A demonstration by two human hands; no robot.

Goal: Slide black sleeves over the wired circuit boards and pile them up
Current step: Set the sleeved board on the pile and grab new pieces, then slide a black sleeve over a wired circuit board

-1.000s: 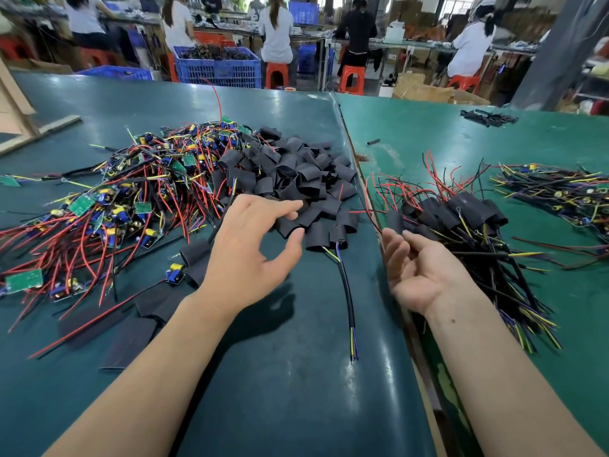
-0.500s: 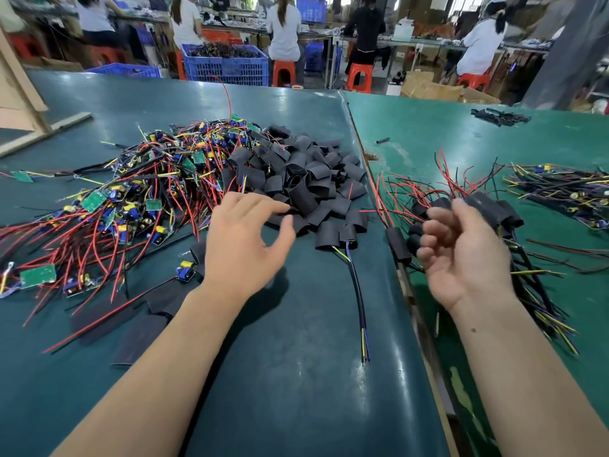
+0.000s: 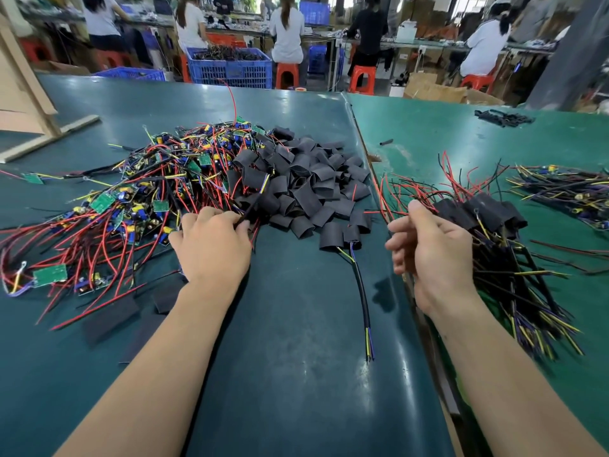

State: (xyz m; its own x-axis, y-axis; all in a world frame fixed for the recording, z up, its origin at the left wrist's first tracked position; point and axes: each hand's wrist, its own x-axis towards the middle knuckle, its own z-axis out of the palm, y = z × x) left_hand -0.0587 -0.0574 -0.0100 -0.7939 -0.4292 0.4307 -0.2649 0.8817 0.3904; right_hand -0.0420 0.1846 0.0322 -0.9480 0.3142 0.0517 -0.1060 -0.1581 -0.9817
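A tangle of wired circuit boards [image 3: 148, 199], green boards with red and black wires, covers the left of the dark green table [image 3: 296, 374]. Beside it lies a heap of black sleeves [image 3: 306, 189]. My left hand [image 3: 211, 249] rests palm down at the near edge of the tangle, fingers pinched on a black wire [image 3: 253, 202] that runs up over the sleeves. My right hand [image 3: 428, 249] hovers in a loose fist with nothing visible in it, just left of the pile of sleeved boards [image 3: 487, 212]. One sleeved board [image 3: 342, 235] lies between my hands.
A second bundle of wired parts [image 3: 566, 192] lies at the far right, with small black pieces [image 3: 504, 117] behind it. Flat sleeves [image 3: 108, 318] lie by my left forearm. A wooden frame [image 3: 29, 103] stands far left. Beyond the table are a blue crate [image 3: 230, 67] and seated people.
My left hand has moved forward to the tangle and closed on a black wire. My right hand has curled from open palm into a loose fist and lifted slightly.
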